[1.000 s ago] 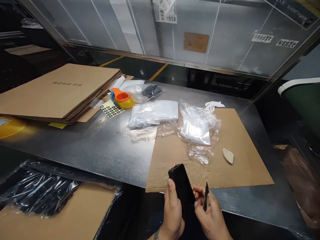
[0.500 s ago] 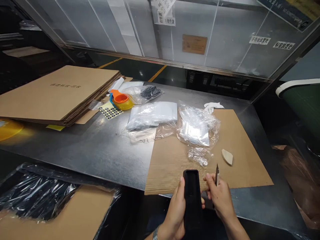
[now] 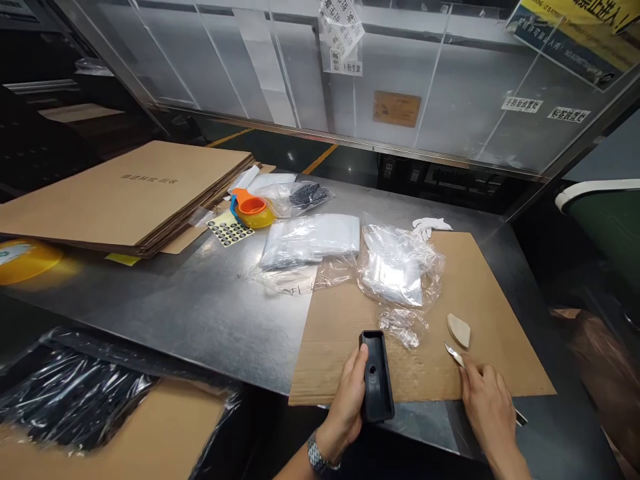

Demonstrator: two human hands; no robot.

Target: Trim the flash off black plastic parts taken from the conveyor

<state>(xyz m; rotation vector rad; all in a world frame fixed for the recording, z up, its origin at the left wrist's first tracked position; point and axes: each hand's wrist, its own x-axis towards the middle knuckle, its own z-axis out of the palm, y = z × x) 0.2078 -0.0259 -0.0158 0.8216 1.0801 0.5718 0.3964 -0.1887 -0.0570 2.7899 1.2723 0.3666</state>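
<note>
My left hand [image 3: 349, 393] grips a long black plastic part [image 3: 376, 383] by its side, at the front edge of the cardboard sheet [image 3: 340, 347]. The part is hollow like a narrow trough, with a small round hole in its floor. Over the right side of the sheet, my right hand [image 3: 487, 400] is closed around a craft knife [image 3: 454, 355]. Its blade points up and left, and the handle's dark end shows beyond my palm. Just past the blade lies a small beige wedge-shaped piece [image 3: 459, 331].
Clear plastic bags [image 3: 393, 263] and a bagged white stack [image 3: 313, 240] lie behind the sheet. Left are an orange tape dispenser [image 3: 253, 207], round black stickers [image 3: 230, 230] and stacked cardboard [image 3: 165, 180]. A white glove [image 3: 431, 225] rests at the back. An open box [image 3: 165, 413] stands front left.
My right hand has moved right and down with the craft knife, away from the black part. The knife has turned from upright to low over the sheet. My left hand has tilted the part.
</note>
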